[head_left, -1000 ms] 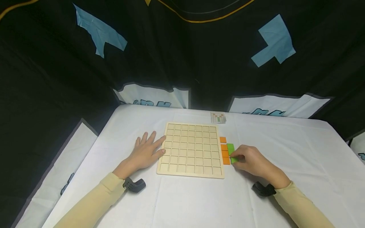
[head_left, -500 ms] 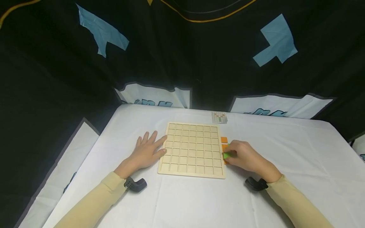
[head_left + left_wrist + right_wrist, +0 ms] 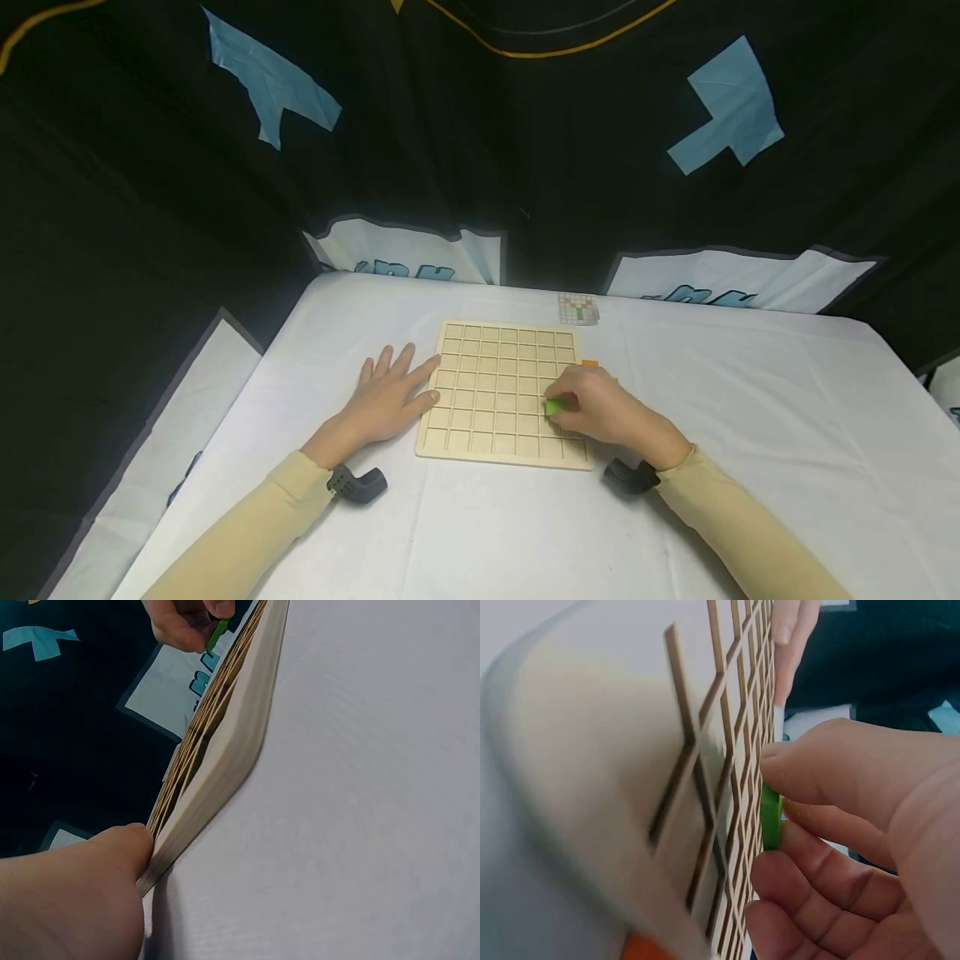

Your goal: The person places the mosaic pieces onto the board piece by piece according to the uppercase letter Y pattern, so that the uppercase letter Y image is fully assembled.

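A pale wooden grid board (image 3: 487,400) lies on the white-covered table. My right hand (image 3: 600,408) pinches a green square tile (image 3: 553,407) over the board's right part; the right wrist view shows the tile (image 3: 771,817) between thumb and fingers, on edge near the grid lines. With fingers spread, my left hand (image 3: 386,400) lies flat at the board's left edge, thumb and index tip touching the rim. An orange tile (image 3: 590,363) peeks out beyond the board's right side. My right hand and forearm hide most of the other tiles there.
Behind the board, near the table's far edge, lies a small card (image 3: 577,309) printed with a coloured grid. A black curtain (image 3: 465,150) with blue patches hangs behind the white tablecloth (image 3: 480,533).
My right hand has picked up a green tile from beside the board and carried it left over the grid. The left hand has stayed at the board's left edge.
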The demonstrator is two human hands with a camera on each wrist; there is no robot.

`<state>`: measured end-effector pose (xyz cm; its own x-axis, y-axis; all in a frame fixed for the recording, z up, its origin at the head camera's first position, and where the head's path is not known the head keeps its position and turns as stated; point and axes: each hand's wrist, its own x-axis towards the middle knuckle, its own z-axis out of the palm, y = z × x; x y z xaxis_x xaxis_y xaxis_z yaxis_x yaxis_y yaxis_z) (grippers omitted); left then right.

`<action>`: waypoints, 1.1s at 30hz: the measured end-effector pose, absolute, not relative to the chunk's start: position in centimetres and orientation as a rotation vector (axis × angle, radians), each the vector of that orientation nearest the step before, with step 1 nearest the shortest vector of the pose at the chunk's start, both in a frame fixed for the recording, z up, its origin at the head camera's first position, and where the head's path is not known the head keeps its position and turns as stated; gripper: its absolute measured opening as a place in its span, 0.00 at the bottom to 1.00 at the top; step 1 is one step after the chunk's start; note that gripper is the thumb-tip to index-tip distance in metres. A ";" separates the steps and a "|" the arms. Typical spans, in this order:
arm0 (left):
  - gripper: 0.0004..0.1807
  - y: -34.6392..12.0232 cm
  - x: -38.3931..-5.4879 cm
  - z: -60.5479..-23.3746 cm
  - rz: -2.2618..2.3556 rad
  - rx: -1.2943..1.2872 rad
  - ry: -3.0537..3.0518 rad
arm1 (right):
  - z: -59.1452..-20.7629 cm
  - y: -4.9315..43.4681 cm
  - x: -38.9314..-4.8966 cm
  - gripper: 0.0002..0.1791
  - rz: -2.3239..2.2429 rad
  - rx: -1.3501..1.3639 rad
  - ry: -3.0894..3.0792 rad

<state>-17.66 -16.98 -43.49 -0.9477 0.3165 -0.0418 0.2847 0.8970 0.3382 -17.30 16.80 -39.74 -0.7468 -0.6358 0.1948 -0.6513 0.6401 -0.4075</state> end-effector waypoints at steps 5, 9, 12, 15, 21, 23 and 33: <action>0.35 -17.0 -17.6 -43.5 0.501 0.474 2.973 | -39.8 15.2 -17.3 0.11 0.711 1.112 -2.851; 0.35 -17.0 -17.6 -43.5 0.510 0.482 2.974 | -39.9 14.2 -17.1 0.12 0.717 1.113 -2.858; 0.35 -17.0 -17.6 -43.5 0.515 0.486 2.974 | -40.0 13.4 -17.1 0.11 0.731 1.146 -2.854; 0.35 -17.1 -17.6 -43.4 0.520 0.487 2.976 | -40.0 12.8 -17.1 0.10 0.736 1.185 -2.842; 0.35 -17.1 -17.6 -43.4 0.518 0.491 2.977 | -40.0 11.8 -17.0 0.09 0.748 1.214 -2.833; 0.35 -17.1 -17.5 -43.3 0.518 0.490 2.977 | -40.1 11.6 -17.0 0.09 0.751 1.215 -2.840; 0.35 -17.0 -17.5 -43.2 0.514 0.484 2.973 | -40.3 11.0 -16.8 0.10 0.734 1.216 -2.832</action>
